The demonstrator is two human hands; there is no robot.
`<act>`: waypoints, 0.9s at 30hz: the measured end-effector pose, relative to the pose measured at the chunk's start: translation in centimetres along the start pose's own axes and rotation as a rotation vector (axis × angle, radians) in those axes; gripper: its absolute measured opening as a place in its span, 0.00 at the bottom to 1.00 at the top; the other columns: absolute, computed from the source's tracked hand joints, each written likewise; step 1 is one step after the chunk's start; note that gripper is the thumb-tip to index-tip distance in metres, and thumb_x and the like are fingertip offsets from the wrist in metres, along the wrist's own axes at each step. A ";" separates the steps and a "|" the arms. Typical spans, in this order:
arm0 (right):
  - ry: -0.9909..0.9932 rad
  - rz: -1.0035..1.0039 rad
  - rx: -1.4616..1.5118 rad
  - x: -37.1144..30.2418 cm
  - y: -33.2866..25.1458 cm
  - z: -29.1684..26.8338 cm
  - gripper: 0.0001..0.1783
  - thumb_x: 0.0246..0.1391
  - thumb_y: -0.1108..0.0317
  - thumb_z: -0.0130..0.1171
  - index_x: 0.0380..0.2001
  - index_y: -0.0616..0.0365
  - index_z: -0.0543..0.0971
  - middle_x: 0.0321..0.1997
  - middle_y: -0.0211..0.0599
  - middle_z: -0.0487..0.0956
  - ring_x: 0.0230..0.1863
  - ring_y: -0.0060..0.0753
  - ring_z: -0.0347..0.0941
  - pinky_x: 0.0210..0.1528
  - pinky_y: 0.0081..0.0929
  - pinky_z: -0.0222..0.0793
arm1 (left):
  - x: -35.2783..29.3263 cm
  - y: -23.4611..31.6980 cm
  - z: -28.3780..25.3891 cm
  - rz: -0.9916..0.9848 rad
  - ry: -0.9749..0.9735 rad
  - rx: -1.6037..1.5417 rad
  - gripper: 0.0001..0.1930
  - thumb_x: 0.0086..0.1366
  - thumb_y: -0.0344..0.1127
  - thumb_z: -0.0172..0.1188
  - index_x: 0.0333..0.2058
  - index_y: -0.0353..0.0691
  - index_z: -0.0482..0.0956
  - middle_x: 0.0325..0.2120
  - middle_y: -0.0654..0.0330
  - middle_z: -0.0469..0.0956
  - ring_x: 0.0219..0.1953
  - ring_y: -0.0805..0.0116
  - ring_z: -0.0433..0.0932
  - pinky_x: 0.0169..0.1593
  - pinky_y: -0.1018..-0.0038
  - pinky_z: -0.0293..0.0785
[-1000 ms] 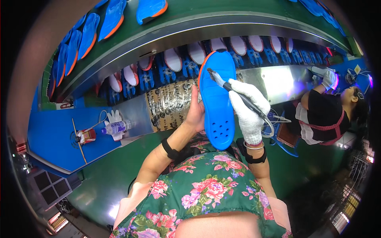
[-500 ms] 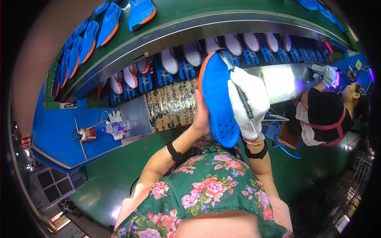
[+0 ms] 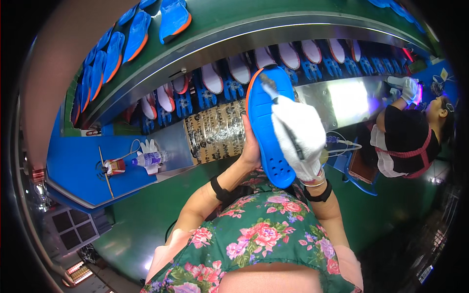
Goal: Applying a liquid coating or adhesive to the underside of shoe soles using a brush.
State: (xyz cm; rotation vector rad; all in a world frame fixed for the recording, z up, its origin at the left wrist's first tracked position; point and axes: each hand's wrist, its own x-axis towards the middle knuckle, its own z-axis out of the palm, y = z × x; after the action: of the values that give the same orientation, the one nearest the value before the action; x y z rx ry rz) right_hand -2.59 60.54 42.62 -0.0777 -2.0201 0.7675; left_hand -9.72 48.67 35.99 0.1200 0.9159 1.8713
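My bare left hand (image 3: 250, 144) grips a blue shoe sole (image 3: 263, 127) by its left edge. The sole stands nearly upright before me, its inner face toward me, with an orange rim along the upper left and small holes near the lower end. In a white knitted glove, my right hand (image 3: 302, 134) is closed around a dark-handled brush (image 3: 268, 87). The bristles lie against the upper part of the sole, near its left edge. The glove hides part of the sole's right side.
Beyond the sole runs a rack of white-bottomed shoe uppers (image 3: 239, 69). Blue soles (image 3: 137, 36) sit on a green belt (image 3: 234, 14) above. A taped cardboard sheet (image 3: 215, 131) covers the metal ledge. A bottle (image 3: 149, 158) lies at left; a co-worker (image 3: 408, 129) works at right.
The brush tip has moved left across the top of the sole, from its right edge toward the left one. My right hand has shifted left and slightly down with it.
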 end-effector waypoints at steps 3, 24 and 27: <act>-0.155 -0.004 0.097 -0.5 -0.5 0.0 0.18 0.46 0.78 0.69 0.44 0.59 0.86 0.45 0.43 0.85 0.45 0.46 0.82 0.49 0.36 0.76 | 0.6 -0.1 -1.2 -0.032 0.009 -0.069 0.53 0.63 0.82 0.26 0.71 0.42 0.54 0.66 0.50 0.65 0.66 0.53 0.68 0.69 0.56 0.65; -0.229 -0.035 0.199 -1.4 -1.2 -0.6 0.15 0.47 0.79 0.68 0.41 0.59 0.86 0.44 0.45 0.85 0.44 0.42 0.82 0.48 0.37 0.76 | 0.1 1.6 -3.8 0.068 0.018 0.114 0.55 0.61 0.84 0.30 0.71 0.43 0.55 0.63 0.51 0.69 0.62 0.54 0.71 0.64 0.54 0.71; -0.158 0.220 0.517 -1.7 -0.1 -0.9 0.13 0.46 0.80 0.68 0.38 0.61 0.86 0.42 0.44 0.86 0.43 0.41 0.82 0.47 0.35 0.77 | 0.5 2.4 -3.4 0.065 0.000 0.083 0.54 0.61 0.84 0.31 0.71 0.43 0.56 0.63 0.52 0.69 0.62 0.55 0.71 0.64 0.55 0.71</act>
State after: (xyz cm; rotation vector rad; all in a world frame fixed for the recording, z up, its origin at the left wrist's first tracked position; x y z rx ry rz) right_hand -0.91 60.28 41.69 0.0638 -1.9152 1.4530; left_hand -13.28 46.77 34.94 0.2029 0.9999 1.8938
